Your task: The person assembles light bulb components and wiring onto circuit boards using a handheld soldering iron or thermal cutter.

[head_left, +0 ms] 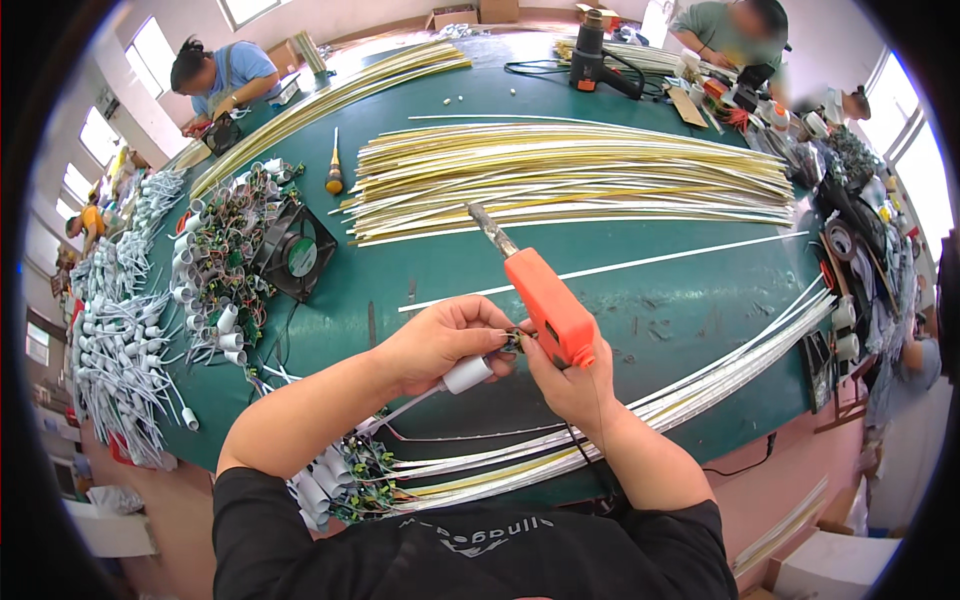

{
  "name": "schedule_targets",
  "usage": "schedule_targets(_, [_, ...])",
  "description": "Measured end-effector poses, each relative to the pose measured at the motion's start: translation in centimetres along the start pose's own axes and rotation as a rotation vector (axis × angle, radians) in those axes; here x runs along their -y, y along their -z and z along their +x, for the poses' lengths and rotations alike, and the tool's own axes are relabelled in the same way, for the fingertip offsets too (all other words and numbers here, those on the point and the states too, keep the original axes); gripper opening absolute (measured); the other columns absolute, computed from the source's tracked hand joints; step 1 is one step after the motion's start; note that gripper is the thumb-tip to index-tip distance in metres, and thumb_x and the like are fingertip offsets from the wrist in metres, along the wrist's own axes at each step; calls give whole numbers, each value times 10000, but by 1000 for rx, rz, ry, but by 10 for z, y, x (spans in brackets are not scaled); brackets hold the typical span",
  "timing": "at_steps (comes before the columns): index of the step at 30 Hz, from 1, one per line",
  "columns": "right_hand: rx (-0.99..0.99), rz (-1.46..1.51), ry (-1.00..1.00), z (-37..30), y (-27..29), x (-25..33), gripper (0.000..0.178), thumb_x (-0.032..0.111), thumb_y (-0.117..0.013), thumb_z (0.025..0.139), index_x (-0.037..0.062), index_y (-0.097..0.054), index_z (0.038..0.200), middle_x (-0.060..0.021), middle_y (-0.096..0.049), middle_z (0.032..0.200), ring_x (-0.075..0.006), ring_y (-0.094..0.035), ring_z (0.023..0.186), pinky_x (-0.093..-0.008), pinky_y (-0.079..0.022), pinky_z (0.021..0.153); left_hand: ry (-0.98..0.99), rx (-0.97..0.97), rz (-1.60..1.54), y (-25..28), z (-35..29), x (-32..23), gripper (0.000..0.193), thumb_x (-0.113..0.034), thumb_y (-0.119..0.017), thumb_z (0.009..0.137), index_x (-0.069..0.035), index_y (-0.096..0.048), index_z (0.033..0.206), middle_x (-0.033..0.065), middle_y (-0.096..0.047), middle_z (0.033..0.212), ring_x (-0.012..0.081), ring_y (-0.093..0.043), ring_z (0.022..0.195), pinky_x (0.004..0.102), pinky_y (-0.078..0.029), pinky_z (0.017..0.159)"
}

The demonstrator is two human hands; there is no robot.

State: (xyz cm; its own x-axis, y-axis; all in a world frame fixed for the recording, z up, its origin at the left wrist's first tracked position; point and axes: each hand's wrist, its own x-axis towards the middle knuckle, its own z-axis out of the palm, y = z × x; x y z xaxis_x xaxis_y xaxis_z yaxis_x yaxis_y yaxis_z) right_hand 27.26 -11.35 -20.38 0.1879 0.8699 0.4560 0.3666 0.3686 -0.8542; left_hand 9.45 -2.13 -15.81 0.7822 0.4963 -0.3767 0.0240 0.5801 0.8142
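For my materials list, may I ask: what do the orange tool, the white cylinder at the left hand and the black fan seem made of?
Orange tool: body probably plastic, smooth, evenly coloured; its grey shaft looks like dull, mottled metal.
White cylinder: likely plastic, from its smooth, even surface; card possible.
Black fan: plastic or painted metal; its dark finish leaves this open.

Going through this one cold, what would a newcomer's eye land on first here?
Probably the bright orange gun-shaped tool in the right hand, near the picture's centre, with the left hand pinching a small wired part beside it. Next, the wide bundle of white and yellowish strips across the green table beyond the hands, then the black fan to the left.
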Motion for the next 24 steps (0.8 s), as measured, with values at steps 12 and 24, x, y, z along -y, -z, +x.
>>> schedule_targets(12, [105, 293, -199, 1, 9, 3, 515, 1, -675, 824, 47, -460, 1290, -101, -634, 1091, -203, -647, 957, -340, -522, 802, 55, -48, 208, -22, 5, -5, 300, -157, -682, 890, -28, -475, 1065, 62, -610, 776, 136, -632, 676, 287, -545, 609])
schedule_targets(24, [-125, 847, -423, 8, 15, 15, 244, 5, -667, 826, 22, -552, 1040, -48, -589, 906, -132, -572, 816, -272, -461, 710, 46, 132, 82, -20, 5, -10, 293, -104, -570, 934, -15, -466, 1193, 98, -655, 889, 175, -666, 793, 308, -550, 736])
